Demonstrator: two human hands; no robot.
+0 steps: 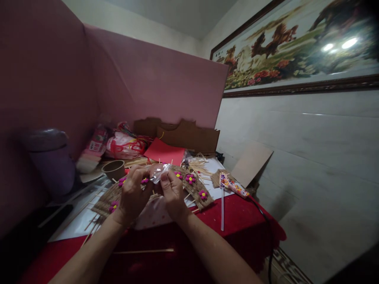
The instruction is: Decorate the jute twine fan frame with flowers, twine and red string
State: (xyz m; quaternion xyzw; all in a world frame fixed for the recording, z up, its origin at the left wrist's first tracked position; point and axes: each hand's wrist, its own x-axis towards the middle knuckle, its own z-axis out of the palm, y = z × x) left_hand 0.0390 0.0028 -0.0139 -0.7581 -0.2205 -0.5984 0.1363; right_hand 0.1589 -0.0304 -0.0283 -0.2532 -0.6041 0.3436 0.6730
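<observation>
My left hand (134, 195) and my right hand (174, 194) pinch a small clear plastic bag (160, 173) between them, fingers closed on its two sides. What is inside the bag cannot be made out. Beneath and behind my hands lies a curved, fan-shaped piece of woven twine (197, 193) with thin sticks poking out of its edges. Magenta flowers (190, 179) with yellow centres are fixed along it. Part of this piece is hidden by my hands and wrists.
A flower-patterned glue gun (233, 186) with a glue stick and black cord rests on the right. Behind are a brown cup (114, 170), red paper (164, 151), cardboard (189, 135) and plastic bags (126, 145). One loose stick (145, 251) lies on the red tablecloth (207, 246).
</observation>
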